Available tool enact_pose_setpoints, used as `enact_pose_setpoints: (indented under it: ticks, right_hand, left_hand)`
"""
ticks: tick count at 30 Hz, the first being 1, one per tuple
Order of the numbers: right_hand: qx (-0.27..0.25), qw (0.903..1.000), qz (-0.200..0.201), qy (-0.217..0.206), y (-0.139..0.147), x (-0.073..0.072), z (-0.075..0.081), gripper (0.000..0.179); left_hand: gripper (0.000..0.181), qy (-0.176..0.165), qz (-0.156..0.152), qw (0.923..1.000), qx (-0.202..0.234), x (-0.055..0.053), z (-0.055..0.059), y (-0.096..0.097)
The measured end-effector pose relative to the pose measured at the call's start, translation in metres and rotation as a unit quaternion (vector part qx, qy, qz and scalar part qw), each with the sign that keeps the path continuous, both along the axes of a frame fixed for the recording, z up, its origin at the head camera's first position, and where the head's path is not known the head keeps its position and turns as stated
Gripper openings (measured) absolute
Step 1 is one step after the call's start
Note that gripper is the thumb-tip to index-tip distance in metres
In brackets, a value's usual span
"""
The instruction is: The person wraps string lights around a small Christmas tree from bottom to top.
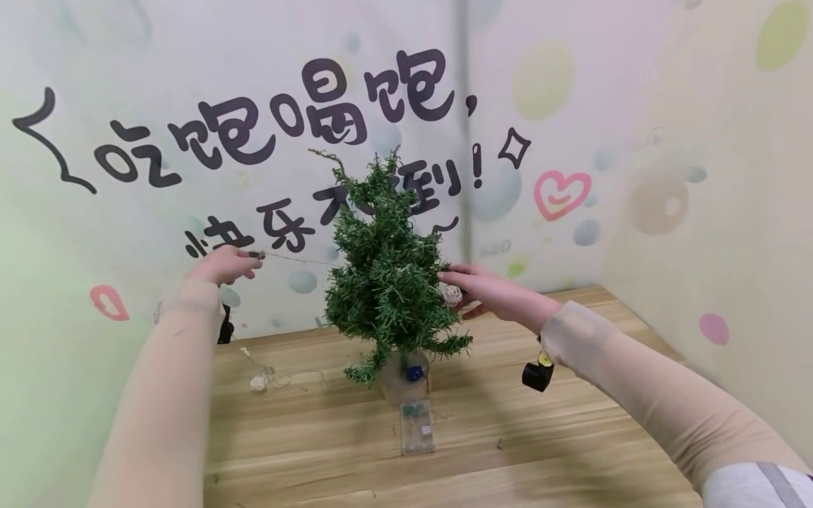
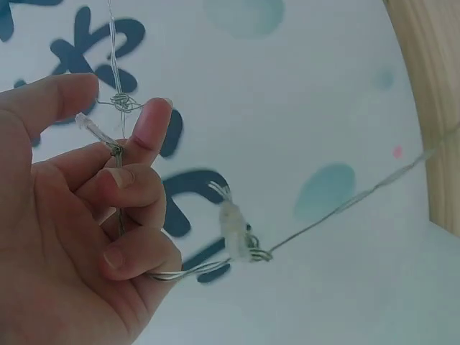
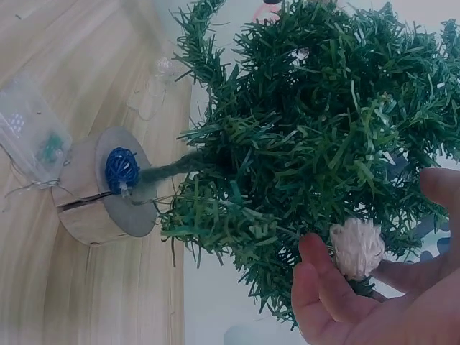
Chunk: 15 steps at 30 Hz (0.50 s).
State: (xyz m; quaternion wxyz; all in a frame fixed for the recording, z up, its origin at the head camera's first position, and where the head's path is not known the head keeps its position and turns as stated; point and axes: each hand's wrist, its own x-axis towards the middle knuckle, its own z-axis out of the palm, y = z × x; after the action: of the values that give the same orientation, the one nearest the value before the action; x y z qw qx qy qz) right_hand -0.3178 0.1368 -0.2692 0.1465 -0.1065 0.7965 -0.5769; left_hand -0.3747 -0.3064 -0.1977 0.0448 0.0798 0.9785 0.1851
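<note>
A small artificial Christmas tree [image 1: 387, 268] stands upright on a round wooden base [image 3: 100, 194]. Left of it, my left hand [image 1: 225, 264] holds a thin wire light string [image 2: 338, 212] with curled fingers; the wire runs taut to the tree. A small clear bulb [image 2: 93, 129] lies among these fingers, and another whitish piece [image 2: 233, 230] hangs on the wire. My right hand [image 1: 492, 293] is at the tree's right side, its fingers around a white woven ball [image 3: 357, 248] against the branches. A blue woven ball [image 3: 122, 170] rests on the base.
A clear battery box [image 1: 417, 427] lies on the wooden table [image 1: 305, 437] before the base. Another white woven ball [image 1: 258, 382] with loose wire lies at the table's left. Behind the tree rises a wall [image 1: 406, 28] with black lettering.
</note>
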Motion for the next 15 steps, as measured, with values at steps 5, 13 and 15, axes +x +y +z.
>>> enact_pose_setpoints:
  ticks: [5, 13, 15]
  right_hand:
    - [0.009, 0.9999, -0.002, -0.006, 0.004, 0.001, -0.001, 0.078]
    - [0.023, 0.9997, 0.007, 0.004, 0.004, 0.003, -0.003, 0.070]
    - [0.031, 0.9994, 0.008, 0.008, 0.005, 0.003, -0.003, 0.070]
  left_hand:
    - [0.057, 0.006, 0.005, 1.0000, -0.001, 0.006, -0.004, -0.019]
    - [0.063, -0.030, 0.005, 0.9995, 0.014, 0.019, -0.014, -0.038]
    - [0.063, -0.031, 0.001, 0.9994, 0.013, 0.022, -0.016, -0.039]
